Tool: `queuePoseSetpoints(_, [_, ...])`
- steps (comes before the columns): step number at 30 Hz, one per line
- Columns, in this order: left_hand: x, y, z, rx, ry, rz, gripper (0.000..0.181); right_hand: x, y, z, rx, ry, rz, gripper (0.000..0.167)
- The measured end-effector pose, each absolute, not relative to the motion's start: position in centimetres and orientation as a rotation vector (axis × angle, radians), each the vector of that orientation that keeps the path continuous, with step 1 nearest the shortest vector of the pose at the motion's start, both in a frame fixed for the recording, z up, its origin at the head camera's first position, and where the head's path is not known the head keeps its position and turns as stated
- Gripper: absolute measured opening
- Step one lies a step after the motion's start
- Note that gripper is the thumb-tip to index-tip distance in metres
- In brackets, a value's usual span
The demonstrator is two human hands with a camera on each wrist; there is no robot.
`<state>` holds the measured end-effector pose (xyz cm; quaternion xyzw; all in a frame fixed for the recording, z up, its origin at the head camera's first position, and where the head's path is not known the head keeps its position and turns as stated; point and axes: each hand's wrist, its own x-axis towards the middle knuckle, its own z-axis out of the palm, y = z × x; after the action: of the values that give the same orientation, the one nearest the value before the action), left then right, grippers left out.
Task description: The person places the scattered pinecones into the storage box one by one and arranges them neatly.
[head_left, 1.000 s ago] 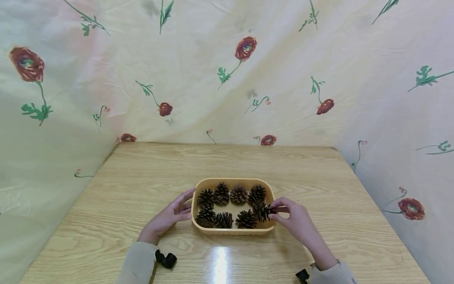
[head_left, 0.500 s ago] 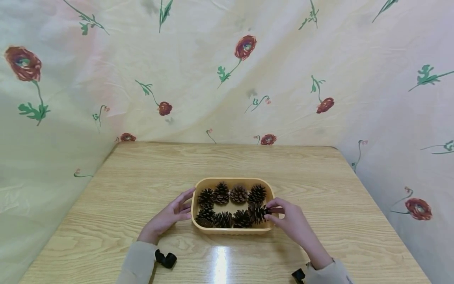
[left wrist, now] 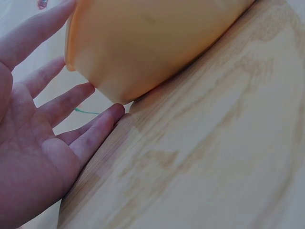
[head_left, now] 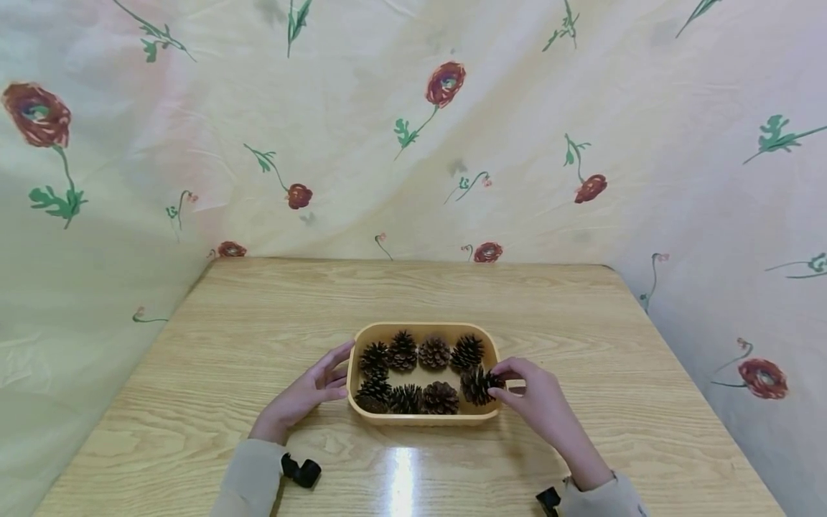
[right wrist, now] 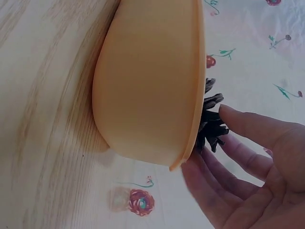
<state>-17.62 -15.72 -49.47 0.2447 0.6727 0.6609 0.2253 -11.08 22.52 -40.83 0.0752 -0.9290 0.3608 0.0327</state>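
Note:
A pale orange plastic basket [head_left: 423,420] holds several brown pine cones set around its inner edge. At its right end, my right hand [head_left: 539,395] pinches a pine cone [head_left: 479,386] between thumb and fingers, level with the rim. In the right wrist view, that pine cone [right wrist: 212,121] sticks up past the basket's rim, and my thumb touches its scales. Just left of it sits another pine cone [head_left: 440,398]. My left hand [head_left: 310,393] rests its extended fingertips against the basket's left end. In the left wrist view, those fingers [left wrist: 66,102] are spread along the basket wall [left wrist: 143,47].
The basket stands on a wood-grain table [head_left: 291,301]. A floral cloth [head_left: 362,129] hangs behind the table and along both sides. Black wrist cameras sit by both sleeves near the front. Light reflects off the tabletop in front of the basket.
My right hand shifted left with its pine cone, then back right. The front pine cone beside it has moved left and turned. My left hand has stayed in place.

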Motion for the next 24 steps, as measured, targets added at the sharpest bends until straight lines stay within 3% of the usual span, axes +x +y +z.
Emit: queuePoseSetpoints(24, [-17.67,-15.72,-49.25,0.697,1.828,1.837,0.081,-11.04,22.51,-41.55,0.269,-2.867,0.93,0.021])
